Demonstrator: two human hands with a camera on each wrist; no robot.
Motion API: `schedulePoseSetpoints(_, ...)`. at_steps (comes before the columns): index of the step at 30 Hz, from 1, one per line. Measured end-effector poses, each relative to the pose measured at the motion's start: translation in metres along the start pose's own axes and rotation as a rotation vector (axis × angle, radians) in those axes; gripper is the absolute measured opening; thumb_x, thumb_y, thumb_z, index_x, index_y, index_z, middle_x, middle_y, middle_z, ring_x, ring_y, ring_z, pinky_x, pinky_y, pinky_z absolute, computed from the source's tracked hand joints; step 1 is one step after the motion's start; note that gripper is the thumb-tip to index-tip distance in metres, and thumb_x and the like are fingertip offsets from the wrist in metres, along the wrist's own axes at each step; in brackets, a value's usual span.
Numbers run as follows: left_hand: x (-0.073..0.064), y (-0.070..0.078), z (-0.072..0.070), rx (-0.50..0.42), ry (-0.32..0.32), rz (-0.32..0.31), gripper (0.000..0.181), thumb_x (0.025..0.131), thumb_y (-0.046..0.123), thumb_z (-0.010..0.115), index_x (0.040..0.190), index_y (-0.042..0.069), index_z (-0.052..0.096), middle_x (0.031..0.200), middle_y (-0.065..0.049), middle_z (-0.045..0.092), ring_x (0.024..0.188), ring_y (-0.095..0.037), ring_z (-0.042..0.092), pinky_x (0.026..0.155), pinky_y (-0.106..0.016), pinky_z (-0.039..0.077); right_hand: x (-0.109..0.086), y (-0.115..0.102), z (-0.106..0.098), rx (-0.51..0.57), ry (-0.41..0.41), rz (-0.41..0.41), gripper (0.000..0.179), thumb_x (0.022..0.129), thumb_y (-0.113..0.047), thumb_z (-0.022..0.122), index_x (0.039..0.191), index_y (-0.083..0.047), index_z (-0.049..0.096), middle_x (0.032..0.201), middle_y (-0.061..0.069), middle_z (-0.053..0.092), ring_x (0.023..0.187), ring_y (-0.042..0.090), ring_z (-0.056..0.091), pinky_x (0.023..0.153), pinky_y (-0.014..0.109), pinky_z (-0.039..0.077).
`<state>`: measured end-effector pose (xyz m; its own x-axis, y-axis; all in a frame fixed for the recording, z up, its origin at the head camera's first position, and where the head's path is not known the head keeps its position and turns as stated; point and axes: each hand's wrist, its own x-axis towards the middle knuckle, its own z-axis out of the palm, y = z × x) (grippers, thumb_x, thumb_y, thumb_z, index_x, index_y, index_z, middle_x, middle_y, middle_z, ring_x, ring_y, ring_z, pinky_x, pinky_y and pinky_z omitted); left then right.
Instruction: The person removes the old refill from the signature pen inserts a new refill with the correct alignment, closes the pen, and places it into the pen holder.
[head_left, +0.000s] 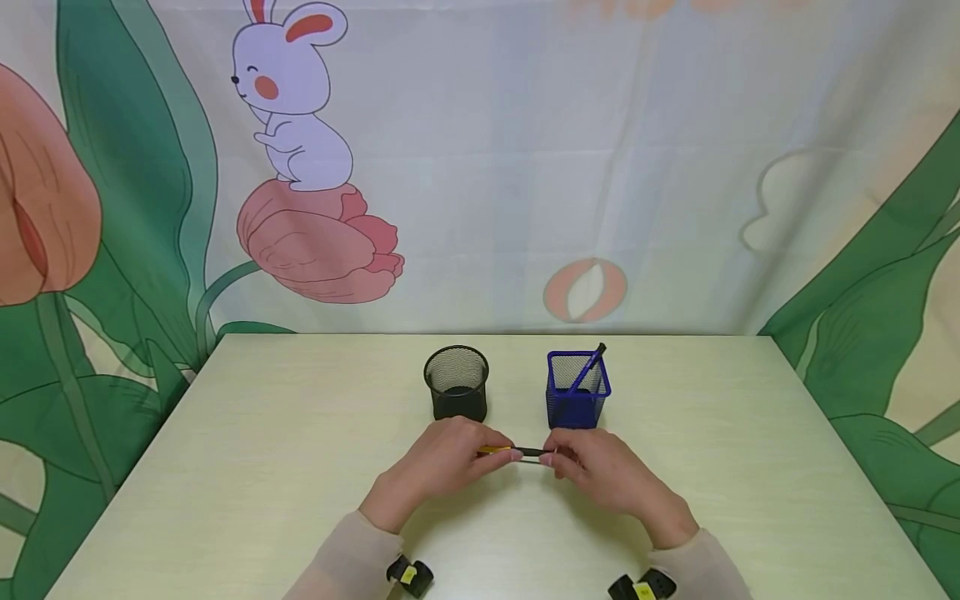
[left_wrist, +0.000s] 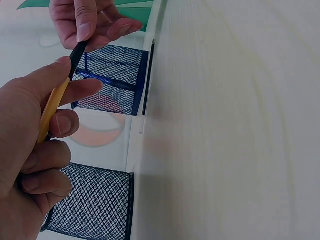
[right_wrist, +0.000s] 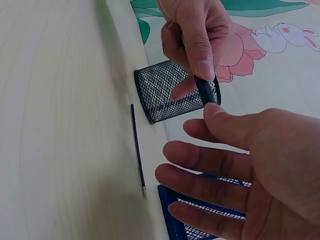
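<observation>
A pen with a yellow barrel and black grip section (left_wrist: 54, 106) is held between both hands above the table. My left hand (head_left: 450, 457) grips the yellow barrel, its fingers curled round it in the left wrist view. At the black end, my right hand (head_left: 606, 468) pinches the pen between thumb and index finger; its other fingers are spread in the right wrist view. On the table below the hands lies a thin ink refill (right_wrist: 136, 145), dark with a clear end and a metal tip, touched by neither hand.
Behind the left hand stands a round black mesh pen cup (head_left: 459, 407). A square blue mesh pen cup (head_left: 573, 410) stands behind the right hand, with a blue pen (head_left: 587, 372) leaning in it. A printed curtain (head_left: 480, 167) hangs at the table's back edge.
</observation>
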<state>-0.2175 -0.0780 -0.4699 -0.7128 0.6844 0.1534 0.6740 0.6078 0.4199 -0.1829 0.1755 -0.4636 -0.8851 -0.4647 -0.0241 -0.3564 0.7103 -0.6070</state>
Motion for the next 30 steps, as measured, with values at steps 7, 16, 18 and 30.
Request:
schedulePoseSetpoints(7, -0.0003, 0.0, -0.0003, -0.003, -0.003, 0.004, 0.027, 0.104, 0.044, 0.061, 0.106, 0.027, 0.083, 0.091, 0.018, 0.076, 0.061, 0.004, 0.049, 0.052, -0.018, 0.036, -0.0006, 0.0003, -0.0002, -0.007, -0.005, -0.016, 0.019, 0.106, -0.03, 0.06, 0.095, -0.017, 0.07, 0.078, -0.003, 0.067, 0.067, 0.006, 0.052, 0.064, 0.026, 0.044)
schedulePoseSetpoints(16, -0.0005, -0.0001, -0.0004, -0.008, 0.006, 0.001, 0.03, 0.105, 0.046, 0.059, 0.106, 0.028, 0.083, 0.082, 0.02, 0.072, 0.057, 0.004, 0.045, 0.051, -0.018, 0.033, -0.0006, 0.0004, 0.0, -0.026, -0.011, -0.028, 0.02, 0.106, -0.028, 0.059, 0.094, -0.017, 0.07, 0.076, -0.007, 0.064, 0.068, 0.005, 0.052, 0.067, 0.027, 0.044)
schedulePoseSetpoints(18, -0.0006, 0.0, -0.0006, -0.01, 0.006, 0.001, 0.031, 0.105, 0.046, 0.058, 0.105, 0.027, 0.083, 0.081, 0.019, 0.072, 0.057, 0.004, 0.045, 0.05, -0.018, 0.032, -0.0004, 0.0005, 0.0001, -0.033, -0.009, -0.031, 0.02, 0.107, -0.028, 0.059, 0.094, -0.017, 0.07, 0.076, -0.009, 0.063, 0.068, 0.005, 0.053, 0.067, 0.027, 0.044)
schedulePoseSetpoints(30, -0.0007, 0.0025, -0.0016, -0.006, -0.002, -0.014, 0.031, 0.104, 0.048, 0.059, 0.107, 0.027, 0.082, 0.071, 0.019, 0.064, 0.055, 0.002, 0.044, 0.05, -0.02, 0.03, 0.0009, 0.0006, 0.0003, -0.042, -0.023, -0.024, 0.021, 0.108, -0.025, 0.056, 0.095, -0.017, 0.07, 0.076, -0.011, 0.062, 0.07, 0.004, 0.054, 0.07, 0.028, 0.046)
